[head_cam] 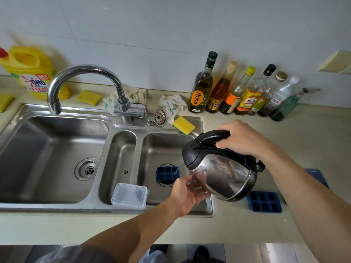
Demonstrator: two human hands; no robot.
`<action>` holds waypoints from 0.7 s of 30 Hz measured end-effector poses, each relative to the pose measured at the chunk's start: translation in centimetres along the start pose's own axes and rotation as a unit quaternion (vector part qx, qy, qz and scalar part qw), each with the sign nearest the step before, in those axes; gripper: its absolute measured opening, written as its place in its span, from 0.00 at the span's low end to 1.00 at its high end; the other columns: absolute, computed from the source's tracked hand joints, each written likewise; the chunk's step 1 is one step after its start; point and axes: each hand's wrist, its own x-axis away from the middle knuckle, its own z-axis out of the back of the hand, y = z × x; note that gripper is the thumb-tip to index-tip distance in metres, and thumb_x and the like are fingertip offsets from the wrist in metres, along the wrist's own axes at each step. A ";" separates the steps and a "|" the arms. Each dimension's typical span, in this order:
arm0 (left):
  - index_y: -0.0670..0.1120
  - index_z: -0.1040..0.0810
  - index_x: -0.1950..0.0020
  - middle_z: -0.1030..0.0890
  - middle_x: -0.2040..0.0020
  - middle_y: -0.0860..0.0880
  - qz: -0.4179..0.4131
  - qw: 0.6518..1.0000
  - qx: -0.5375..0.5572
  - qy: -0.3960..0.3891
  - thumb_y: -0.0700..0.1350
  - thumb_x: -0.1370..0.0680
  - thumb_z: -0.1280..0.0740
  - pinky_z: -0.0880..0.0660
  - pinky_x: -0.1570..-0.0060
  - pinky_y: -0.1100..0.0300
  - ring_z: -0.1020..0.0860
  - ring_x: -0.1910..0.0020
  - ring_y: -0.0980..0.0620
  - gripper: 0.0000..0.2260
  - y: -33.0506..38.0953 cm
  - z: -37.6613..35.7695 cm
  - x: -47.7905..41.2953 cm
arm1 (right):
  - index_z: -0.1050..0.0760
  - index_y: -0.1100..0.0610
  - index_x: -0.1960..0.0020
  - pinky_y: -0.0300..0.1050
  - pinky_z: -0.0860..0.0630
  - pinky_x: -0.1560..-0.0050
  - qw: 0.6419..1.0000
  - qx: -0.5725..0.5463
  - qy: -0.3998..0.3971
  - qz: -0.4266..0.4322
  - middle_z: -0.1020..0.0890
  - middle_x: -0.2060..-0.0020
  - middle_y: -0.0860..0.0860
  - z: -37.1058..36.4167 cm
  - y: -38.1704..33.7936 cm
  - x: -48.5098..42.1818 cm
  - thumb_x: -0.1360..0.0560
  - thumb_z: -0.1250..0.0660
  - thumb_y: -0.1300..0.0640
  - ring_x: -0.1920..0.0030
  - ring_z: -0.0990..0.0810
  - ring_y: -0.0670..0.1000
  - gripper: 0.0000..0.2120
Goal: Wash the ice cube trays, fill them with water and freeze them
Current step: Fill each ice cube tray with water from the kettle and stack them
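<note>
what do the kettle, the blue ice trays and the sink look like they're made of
Kettle: polished metal body, mirror reflections, likely stainless steel; handle and lid matte black, probably plastic.
Ice cube tray on the counter: dull dark blue with no glare, silicone or soft plastic.
Sink: brushed stainless steel, soft streaky sheen.

Your left hand (187, 194) and right hand (241, 138) are bare: no gloves, rings or watch visible. Both forearms are uncovered to the frame edge, so no sleeve shows. At the bottom edge you wear a grey garment (76, 255), slightly blurred; its type cannot be told. Below it, dark footwear (201, 251) shows against the floor.
</note>
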 end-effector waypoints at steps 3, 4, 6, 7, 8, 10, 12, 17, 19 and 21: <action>0.38 0.21 0.33 0.17 0.41 0.34 0.000 1.000 0.001 -0.003 0.44 0.15 0.44 0.20 0.44 0.39 0.18 0.41 0.34 0.18 0.2 -0.2 -0.1 | 0.18 0.59 0.48 0.53 0.21 0.52 1.000 0.000 0.002 -0.004 0.17 0.57 0.57 0.1 -0.1 -0.2 0.26 0.27 0.60 0.54 0.18 0.56 0.07; 0.37 0.21 0.34 0.17 0.41 0.34 -0.001 1.000 0.001 -0.004 0.44 0.15 0.44 0.20 0.44 0.39 0.18 0.42 0.34 0.18 0.3 -0.2 -0.1 | 0.18 0.60 0.48 0.54 0.21 0.52 1.000 0.000 0.002 -0.006 0.17 0.57 0.57 0.2 -0.1 -0.3 0.26 0.26 0.60 0.55 0.18 0.56 0.07; 0.37 0.21 0.34 0.17 0.42 0.34 -0.002 1.000 -0.002 -0.003 0.44 0.15 0.44 0.20 0.44 0.38 0.18 0.42 0.34 0.18 0.6 -0.3 -0.2 | 0.18 0.59 0.48 0.55 0.21 0.51 1.000 0.000 0.001 -0.010 0.17 0.57 0.57 0.3 -0.2 -0.5 0.26 0.26 0.60 0.55 0.18 0.56 0.08; 0.37 0.21 0.34 0.17 0.42 0.34 -0.002 1.000 -0.003 -0.002 0.44 0.15 0.44 0.20 0.43 0.38 0.17 0.42 0.34 0.18 0.7 -0.3 -0.3 | 0.18 0.59 0.47 0.55 0.21 0.50 1.000 -0.001 0.001 -0.012 0.16 0.56 0.57 0.3 -0.2 -0.6 0.26 0.26 0.60 0.54 0.18 0.56 0.09; 0.37 0.21 0.34 0.17 0.42 0.34 -0.003 1.000 -0.002 0.000 0.44 0.15 0.44 0.20 0.43 0.38 0.18 0.42 0.34 0.18 0.8 -0.4 -0.4 | 0.18 0.59 0.47 0.56 0.21 0.50 1.000 -0.002 0.001 -0.013 0.16 0.56 0.56 0.3 -0.2 -0.8 0.26 0.26 0.60 0.54 0.18 0.56 0.09; 0.37 0.21 0.34 0.17 0.42 0.34 -0.004 1.000 -0.001 0.002 0.44 0.15 0.44 0.20 0.44 0.37 0.18 0.42 0.34 0.18 0.9 -0.4 -0.5 | 0.18 0.58 0.47 0.55 0.21 0.51 1.000 -0.004 0.002 -0.014 0.16 0.57 0.56 0.3 -0.2 -1.0 0.26 0.26 0.59 0.55 0.18 0.55 0.09; 0.37 0.21 0.34 0.17 0.42 0.34 -0.004 1.000 0.002 0.001 0.44 0.16 0.44 0.21 0.43 0.37 0.18 0.42 0.34 0.18 1.1 -0.3 -0.7 | 0.18 0.58 0.47 0.54 0.21 0.52 1.000 -0.005 0.003 -0.015 0.17 0.57 0.55 0.3 -0.2 -1.2 0.26 0.26 0.60 0.55 0.18 0.55 0.09; 0.37 0.21 0.34 0.17 0.41 0.33 0.000 1.000 0.010 -0.003 0.44 0.16 0.42 0.21 0.42 0.36 0.18 0.41 0.33 0.18 1.4 -0.1 -1.1 | 0.18 0.58 0.47 0.55 0.21 0.51 1.000 -0.003 0.001 -0.017 0.16 0.57 0.56 0.4 -0.4 -1.7 0.26 0.26 0.59 0.55 0.18 0.55 0.09; 0.37 0.21 0.34 0.18 0.41 0.33 -0.001 1.000 0.012 -0.006 0.44 0.17 0.42 0.21 0.42 0.36 0.18 0.41 0.33 0.17 1.4 0.0 -1.2 | 0.18 0.58 0.48 0.56 0.21 0.51 1.000 0.001 0.000 -0.015 0.16 0.57 0.56 0.4 -0.5 -1.9 0.27 0.26 0.59 0.55 0.18 0.56 0.08; 0.37 0.21 0.35 0.17 0.42 0.33 -0.004 1.000 0.015 -0.009 0.44 0.17 0.42 0.21 0.43 0.36 0.18 0.42 0.33 0.17 1.5 0.1 -1.2 | 0.18 0.59 0.48 0.56 0.21 0.51 1.000 0.005 0.000 -0.013 0.17 0.57 0.56 0.3 -0.7 -2.1 0.27 0.26 0.59 0.55 0.18 0.56 0.08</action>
